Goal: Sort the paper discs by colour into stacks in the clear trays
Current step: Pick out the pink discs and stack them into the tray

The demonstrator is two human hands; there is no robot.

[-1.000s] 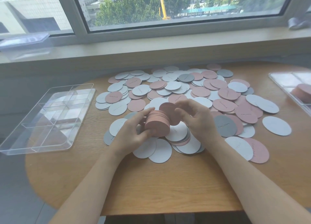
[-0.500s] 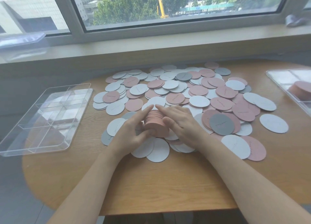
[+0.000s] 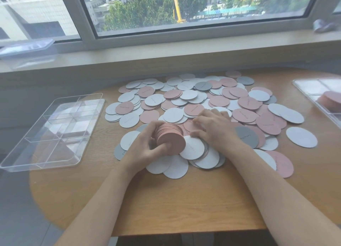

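The left hand [image 3: 145,146] grips a pink stack [image 3: 170,137] tilted on edge over loose discs [image 3: 191,101] on the counter [image 3: 166,199]. The right hand [image 3: 215,127] lies beside it, fingers curled down onto a pink disc [image 3: 190,125]. Clear trays flank the pile: left tray [image 3: 49,129], right tray [image 3: 317,96].

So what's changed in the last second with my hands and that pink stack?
The right hand has let go of the pink stack and moved right and away onto the loose discs, fingers on a pink disc. The left hand alone grips the stack now, tilted on edge. Both clear trays, left tray and right tray, are unchanged.
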